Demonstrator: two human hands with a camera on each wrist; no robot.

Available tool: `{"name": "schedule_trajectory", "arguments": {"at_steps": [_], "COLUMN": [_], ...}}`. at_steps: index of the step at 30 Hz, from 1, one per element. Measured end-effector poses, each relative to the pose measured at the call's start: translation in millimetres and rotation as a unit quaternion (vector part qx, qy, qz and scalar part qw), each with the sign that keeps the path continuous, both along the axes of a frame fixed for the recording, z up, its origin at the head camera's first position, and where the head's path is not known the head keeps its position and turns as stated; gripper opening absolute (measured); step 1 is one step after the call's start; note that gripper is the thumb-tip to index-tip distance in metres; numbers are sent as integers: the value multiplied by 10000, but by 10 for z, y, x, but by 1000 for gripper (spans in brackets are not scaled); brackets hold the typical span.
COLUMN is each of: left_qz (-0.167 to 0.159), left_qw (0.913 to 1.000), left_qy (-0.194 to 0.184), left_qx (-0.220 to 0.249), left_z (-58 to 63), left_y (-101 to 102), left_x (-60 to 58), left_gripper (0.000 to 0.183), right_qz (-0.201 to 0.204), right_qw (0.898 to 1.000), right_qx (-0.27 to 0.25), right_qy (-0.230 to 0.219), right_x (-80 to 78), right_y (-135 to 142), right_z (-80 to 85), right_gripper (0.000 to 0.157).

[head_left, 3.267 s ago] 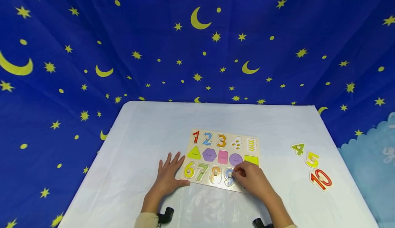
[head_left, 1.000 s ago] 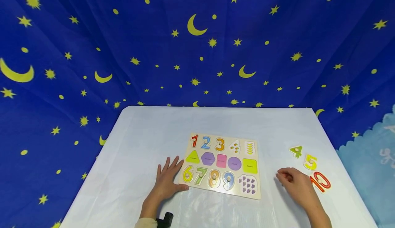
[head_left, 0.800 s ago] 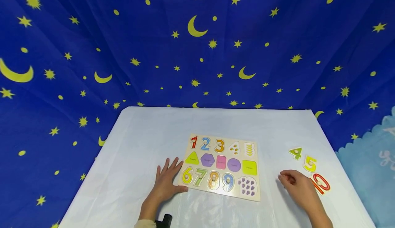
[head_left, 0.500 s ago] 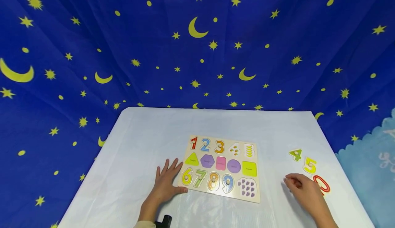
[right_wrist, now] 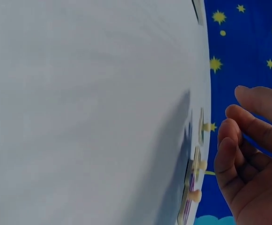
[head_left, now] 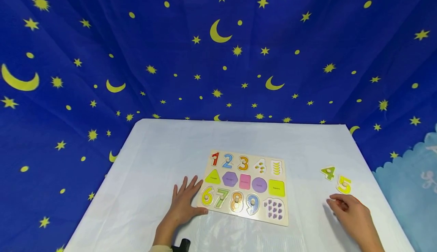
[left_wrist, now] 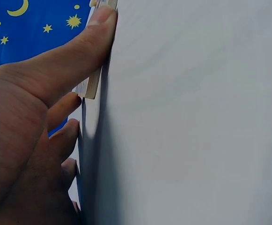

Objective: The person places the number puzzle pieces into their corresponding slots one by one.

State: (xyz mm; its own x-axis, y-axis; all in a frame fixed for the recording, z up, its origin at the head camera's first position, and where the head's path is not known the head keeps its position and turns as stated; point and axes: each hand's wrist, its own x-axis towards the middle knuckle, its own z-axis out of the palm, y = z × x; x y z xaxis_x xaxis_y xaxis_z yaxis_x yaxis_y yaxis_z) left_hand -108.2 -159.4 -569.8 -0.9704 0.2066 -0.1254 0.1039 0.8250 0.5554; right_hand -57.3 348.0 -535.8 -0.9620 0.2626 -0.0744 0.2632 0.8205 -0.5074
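My left hand lies at the left of a wooden number puzzle board, fingers spread, its thumb on the board's edge. Number pieces 1, 2, 3 and 6 to 9 sit in the board. Printed fruit shows in the slots for 4, 5 and 10. My right hand hovers over the table at the right, fingers loosely bent and holding nothing. Just beyond it lie a green number 4 and a yellow number 5. The red 10 is hidden behind this hand in the head view; the right wrist view shows knobbed pieces below the fingers.
A white-covered table bears everything. Dark blue cloth with yellow moons and stars hangs around its back and sides. A black fitting is by the left wrist.
My right hand has left the board near number 9 and moved right, then further right over the red 10, now covering it. My left hand has stayed by the board.
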Motion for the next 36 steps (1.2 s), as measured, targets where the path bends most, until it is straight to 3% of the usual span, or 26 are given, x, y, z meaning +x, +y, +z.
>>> {"name": "schedule_trajectory", "arguments": {"at_steps": [8,16,22,31,36], "left_qz": [-22,-34,-30,-70,-77], "left_qw": [10000,10000,10000,10000,10000], "left_qy": [26,0,1,18,31], "left_qx": [24,15,25,-30,-22], "left_z": [17,6,18,20,7], "left_y": [-5,-10,2,-1,2], "left_x": [8,6,16,13,9], "left_gripper": [105,105,105,104,104], "right_qz": [-126,-643,-598,-811,-828], "right_qw": [9998,9971,9969,9922,9924], "right_qx": [123,16,42,-13,-19], "right_qy": [107,-400,-514,-941,-913], "right_x": [21,22,25,37,41], "right_y": [126,340,467,504,540], "right_z": [13,61,66,-54,-135], "right_gripper": [36,46,46,53,50]}}
